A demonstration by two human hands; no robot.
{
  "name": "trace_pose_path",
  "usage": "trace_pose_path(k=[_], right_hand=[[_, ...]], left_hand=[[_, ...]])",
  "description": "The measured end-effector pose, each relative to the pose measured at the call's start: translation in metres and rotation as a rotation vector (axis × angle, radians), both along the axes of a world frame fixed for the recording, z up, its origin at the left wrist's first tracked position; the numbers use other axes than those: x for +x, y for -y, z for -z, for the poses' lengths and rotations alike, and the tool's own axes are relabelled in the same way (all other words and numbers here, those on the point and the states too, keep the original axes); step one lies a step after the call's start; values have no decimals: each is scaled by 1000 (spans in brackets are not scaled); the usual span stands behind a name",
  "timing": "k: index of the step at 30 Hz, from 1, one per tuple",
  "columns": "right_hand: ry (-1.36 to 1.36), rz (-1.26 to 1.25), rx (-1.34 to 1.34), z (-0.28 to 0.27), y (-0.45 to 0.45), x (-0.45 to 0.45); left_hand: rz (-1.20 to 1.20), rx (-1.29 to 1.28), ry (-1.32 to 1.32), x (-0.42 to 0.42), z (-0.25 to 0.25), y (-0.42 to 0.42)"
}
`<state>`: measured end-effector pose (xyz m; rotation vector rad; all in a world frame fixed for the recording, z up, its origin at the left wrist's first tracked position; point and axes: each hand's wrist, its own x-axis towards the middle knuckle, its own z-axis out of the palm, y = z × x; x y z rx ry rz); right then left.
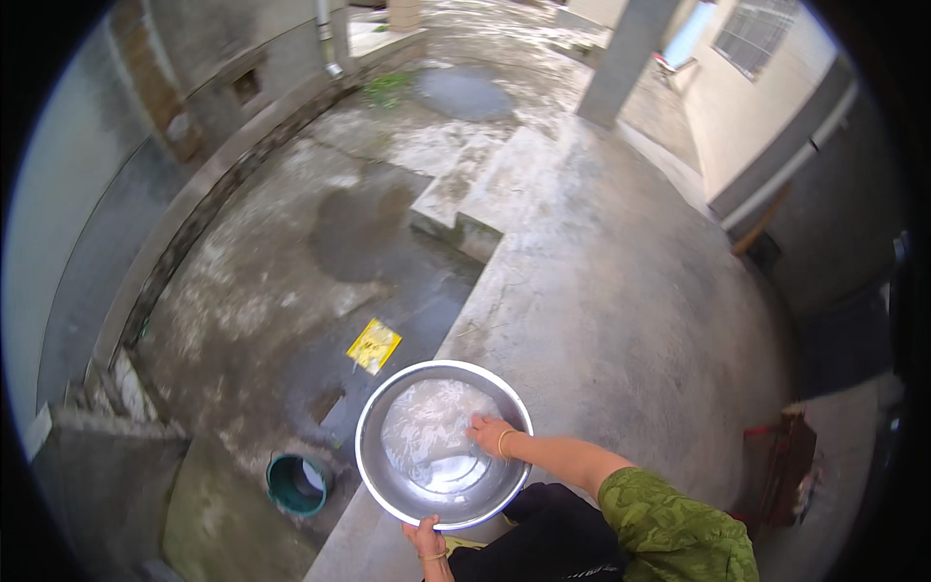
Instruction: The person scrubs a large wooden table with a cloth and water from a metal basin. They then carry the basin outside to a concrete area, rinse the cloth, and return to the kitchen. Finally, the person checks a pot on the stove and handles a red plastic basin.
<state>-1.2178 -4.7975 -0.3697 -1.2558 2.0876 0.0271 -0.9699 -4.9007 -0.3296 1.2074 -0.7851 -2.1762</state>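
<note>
A round stainless steel basin [370, 444] is tilted in front of me, above the edge of the concrete ledge. My left hand [427, 538] grips its near rim, with the thumb over the edge. Cloudy, whitish water [429, 418] with a rippled surface lies inside, mostly towards the far side. My right hand [492, 434] reaches into the basin from the right. Its fingertips touch the water, and whether they hold anything is hidden. Bare metal shows at the basin's bottom nearest me.
A green plastic bucket [280, 495] stands on the lower, wet ground to the left. A yellow packet [374, 345] lies flat beyond the basin. Concrete steps [465, 207] lead down from the raised ledge [574, 313]. A pillar [625, 65] rises ahead; a dark red object [782, 469] is at right.
</note>
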Motion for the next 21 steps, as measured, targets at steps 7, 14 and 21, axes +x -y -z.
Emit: trace_pose_path(k=[7,14,21], right_hand=[[27,273,108,79,-41,-16],[57,422,45,141,-78,-20],[-374,653,-157,114,-159,-24]], left_hand=[[210,-13,7,-41,117,-5],[334,-38,-7,-66,187,-10],[458,-58,4,-100,129,-49]])
